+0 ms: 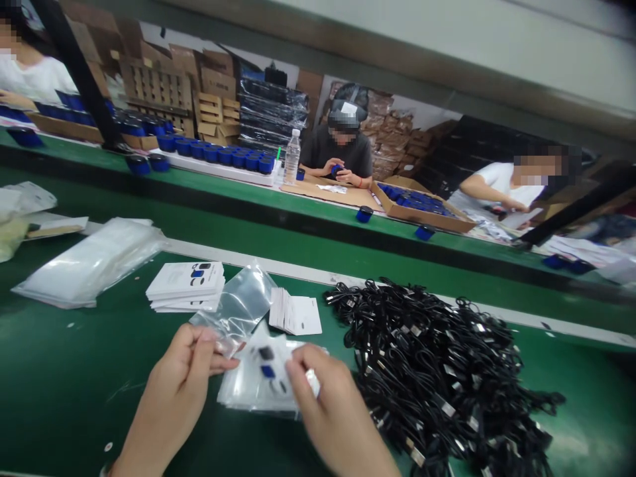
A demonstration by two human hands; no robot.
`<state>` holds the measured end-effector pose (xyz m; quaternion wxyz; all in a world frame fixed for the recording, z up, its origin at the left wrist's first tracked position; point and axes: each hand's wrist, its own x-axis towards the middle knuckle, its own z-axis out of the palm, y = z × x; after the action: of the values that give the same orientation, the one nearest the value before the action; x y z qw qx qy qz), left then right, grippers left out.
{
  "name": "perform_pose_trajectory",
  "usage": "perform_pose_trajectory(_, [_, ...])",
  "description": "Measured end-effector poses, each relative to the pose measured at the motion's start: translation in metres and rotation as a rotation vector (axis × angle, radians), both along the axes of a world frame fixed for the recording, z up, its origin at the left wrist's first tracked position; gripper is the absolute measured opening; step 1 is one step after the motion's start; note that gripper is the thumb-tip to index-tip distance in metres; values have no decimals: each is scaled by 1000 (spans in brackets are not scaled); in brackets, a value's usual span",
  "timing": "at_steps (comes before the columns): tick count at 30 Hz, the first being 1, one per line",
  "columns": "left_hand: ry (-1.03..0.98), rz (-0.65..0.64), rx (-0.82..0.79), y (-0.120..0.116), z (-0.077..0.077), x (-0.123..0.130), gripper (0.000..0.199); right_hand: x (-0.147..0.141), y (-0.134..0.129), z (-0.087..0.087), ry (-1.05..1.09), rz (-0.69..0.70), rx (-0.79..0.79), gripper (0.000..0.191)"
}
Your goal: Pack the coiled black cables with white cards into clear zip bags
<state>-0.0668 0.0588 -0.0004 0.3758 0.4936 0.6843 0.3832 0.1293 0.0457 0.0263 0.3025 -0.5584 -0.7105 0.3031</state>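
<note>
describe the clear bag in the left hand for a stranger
On the green workbench, left of the heap of black cables, a left hand pinches a clear plastic bag by its corner. Unlike the flat bags nearby, it is raised.

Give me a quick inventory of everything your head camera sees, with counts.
clear plastic bag: 1, transparent, bench front
printed card: at least 1, white, under right hand
card stack: 1, white, bench centre
fanned cards: 1 bunch, white, beside bag
bagged bundle: 1, translucent, bench left
cable heap: 1, black, bench right
water bottle: 1, clear, far bench
round containers: many, blue, far bench
cardboard tray: 1, brown, far bench
co-workers: 3, far side
left hand: 1, pinching bag
right hand: 1, on card
</note>
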Motion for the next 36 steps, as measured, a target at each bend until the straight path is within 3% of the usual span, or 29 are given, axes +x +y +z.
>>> perform_pose_trajectory(2, [50,3,37,-1,0,4,31,-10,-15,-4,-37,85,115,20])
perform_pose_trajectory(5, [165,37,112,-5,1,12,29,-21,-23,-15,-42,104,238,18])
perform_pose_trajectory(7, [237,73,162,-6,3,17,27,-25,-24,-22,26,59,269,15])
perform_pose_trajectory(9, [294,108,210,-6,3,20,26,-30,-27,-31,137,-80,280,12])
perform_pose_trajectory(11, [340,135,252,-4,4,21,23,-37,-33,-44,275,-237,239,42])
perform_pose_trajectory(13, [376,149,286,-3,4,21,21,-47,-40,-60,427,-281,110,67])
perform_pose_trajectory(14, [391,147,301,-3,4,21,20,-51,-43,-68,508,-262,12,63])
perform_pose_trajectory(17, [424,97,344,-2,4,22,23,-55,-45,-78,627,-208,-236,14])
perform_pose_trajectory(19, [451,43,378,-2,5,22,25,-47,-43,-73,515,-199,-110,18])
perform_pose_trajectory(23, [587,-3,471,-4,6,25,25,-26,-39,-52,111,-219,578,13])
perform_pose_trajectory(25, [664,-33,527,-6,5,29,24,-22,-40,-48,-17,-232,706,15])
perform_pose_trajectory(28, [737,-112,615,-11,-1,38,23,-19,-38,-48,-156,-172,646,17])
perform_pose_trajectory(31, [772,-241,687,-18,-10,47,26,-15,-34,-47,-219,-130,481,20])
perform_pose_trajectory(36, [740,-471,772,-26,-17,55,23,2,-30,-30,-118,-20,243,22])
